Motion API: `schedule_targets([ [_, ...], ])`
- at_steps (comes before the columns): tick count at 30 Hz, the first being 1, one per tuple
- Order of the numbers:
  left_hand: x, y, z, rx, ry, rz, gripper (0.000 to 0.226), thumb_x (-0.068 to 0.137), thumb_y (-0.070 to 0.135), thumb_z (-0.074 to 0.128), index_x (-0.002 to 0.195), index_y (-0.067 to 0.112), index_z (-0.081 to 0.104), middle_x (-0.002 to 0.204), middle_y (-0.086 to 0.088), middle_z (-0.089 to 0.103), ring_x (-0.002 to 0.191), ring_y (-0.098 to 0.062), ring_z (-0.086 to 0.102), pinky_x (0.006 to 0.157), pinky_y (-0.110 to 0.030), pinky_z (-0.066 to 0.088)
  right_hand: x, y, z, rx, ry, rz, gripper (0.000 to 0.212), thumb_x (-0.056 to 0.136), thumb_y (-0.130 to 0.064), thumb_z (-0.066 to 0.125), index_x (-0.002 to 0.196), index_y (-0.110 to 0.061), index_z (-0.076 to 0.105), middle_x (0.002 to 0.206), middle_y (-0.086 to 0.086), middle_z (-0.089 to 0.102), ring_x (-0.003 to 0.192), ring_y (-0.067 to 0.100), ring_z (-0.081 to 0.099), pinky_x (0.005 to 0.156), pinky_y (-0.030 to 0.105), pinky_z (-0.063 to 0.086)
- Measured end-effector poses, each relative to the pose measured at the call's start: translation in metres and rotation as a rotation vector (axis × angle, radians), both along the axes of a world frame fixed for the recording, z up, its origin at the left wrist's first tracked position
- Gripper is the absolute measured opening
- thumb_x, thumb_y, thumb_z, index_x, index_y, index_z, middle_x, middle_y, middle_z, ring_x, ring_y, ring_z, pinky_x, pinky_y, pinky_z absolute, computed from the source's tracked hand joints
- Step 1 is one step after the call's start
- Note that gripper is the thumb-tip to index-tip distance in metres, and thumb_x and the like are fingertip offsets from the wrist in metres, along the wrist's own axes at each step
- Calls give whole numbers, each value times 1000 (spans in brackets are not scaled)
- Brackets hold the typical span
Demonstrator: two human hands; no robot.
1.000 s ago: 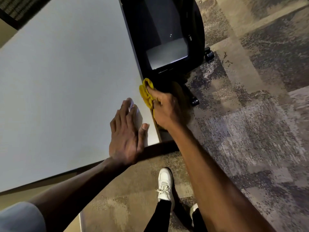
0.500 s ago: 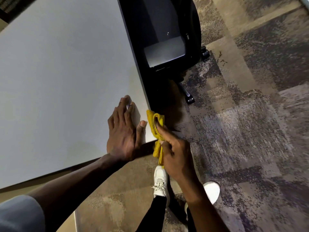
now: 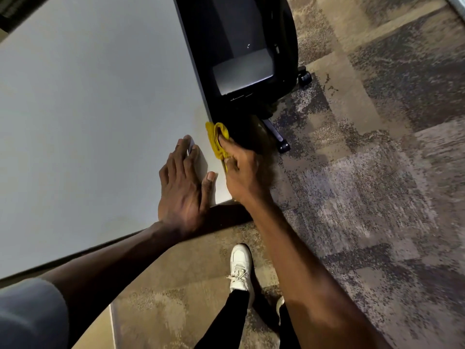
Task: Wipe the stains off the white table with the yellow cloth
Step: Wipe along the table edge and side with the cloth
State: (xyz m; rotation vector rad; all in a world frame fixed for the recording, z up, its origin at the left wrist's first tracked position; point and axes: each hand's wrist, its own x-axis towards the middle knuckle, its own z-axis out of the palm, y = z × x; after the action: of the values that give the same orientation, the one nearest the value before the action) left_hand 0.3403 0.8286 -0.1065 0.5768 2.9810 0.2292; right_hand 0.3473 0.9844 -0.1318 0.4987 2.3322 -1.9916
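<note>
The white table [image 3: 88, 109] fills the left of the head view, its near right corner under my hands. My left hand [image 3: 182, 187] lies flat and open on the tabletop beside that corner, fingers pointing away from me. My right hand [image 3: 241, 172] grips the bunched yellow cloth [image 3: 217, 139] and presses it against the table's right edge, just beyond my left fingertips. Part of the cloth is hidden under my fingers. I cannot make out any stains on the surface.
A black office chair [image 3: 251, 59] on castors stands tucked against the table's right side, right behind the cloth. Patterned carpet [image 3: 364, 172] covers the floor to the right. My white shoe [image 3: 240, 268] and dark trouser leg are below the table corner.
My right hand slid the cloth along the table's right edge: toward me to the corner half a second ago, now back away from me. My left hand stayed flat in place.
</note>
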Motion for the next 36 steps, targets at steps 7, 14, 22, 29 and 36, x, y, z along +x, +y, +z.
schedule_targets([
  [7,1,-2,1,-10,-4,-7,73,113,53,28,171,9,21,184,-5,11,171,-22,8,135,-56,18,42,-5,2,13,24,-20,63,97,11,52,150,-22,57,147,4,63,127,22,66,107,25,53],
  [14,0,-3,0,-43,-9,-7,74,113,55,24,171,9,21,184,-7,10,171,-26,8,135,-57,18,117,-23,14,-25,-36,-165,64,93,12,53,146,-24,61,145,-6,63,132,2,55,103,-2,36],
  [22,1,-2,2,-63,5,-11,73,115,54,24,171,8,20,183,-9,8,171,-28,7,135,-56,15,94,-35,14,-2,-69,-266,62,95,11,49,146,-23,62,148,2,62,133,20,61,93,-9,32],
  [29,-1,-4,-2,-8,9,-44,72,115,51,28,168,2,25,181,-17,14,168,-35,12,133,-57,18,132,-89,24,-67,-48,-531,60,100,4,55,150,-30,57,147,-12,57,128,3,62,100,7,46],
  [36,-38,-47,7,57,76,-342,59,109,48,49,148,4,50,167,-20,37,144,-43,40,107,-52,42,90,-106,24,-154,-108,-838,60,97,1,57,148,-30,58,143,-6,65,123,10,67,109,39,54],
])
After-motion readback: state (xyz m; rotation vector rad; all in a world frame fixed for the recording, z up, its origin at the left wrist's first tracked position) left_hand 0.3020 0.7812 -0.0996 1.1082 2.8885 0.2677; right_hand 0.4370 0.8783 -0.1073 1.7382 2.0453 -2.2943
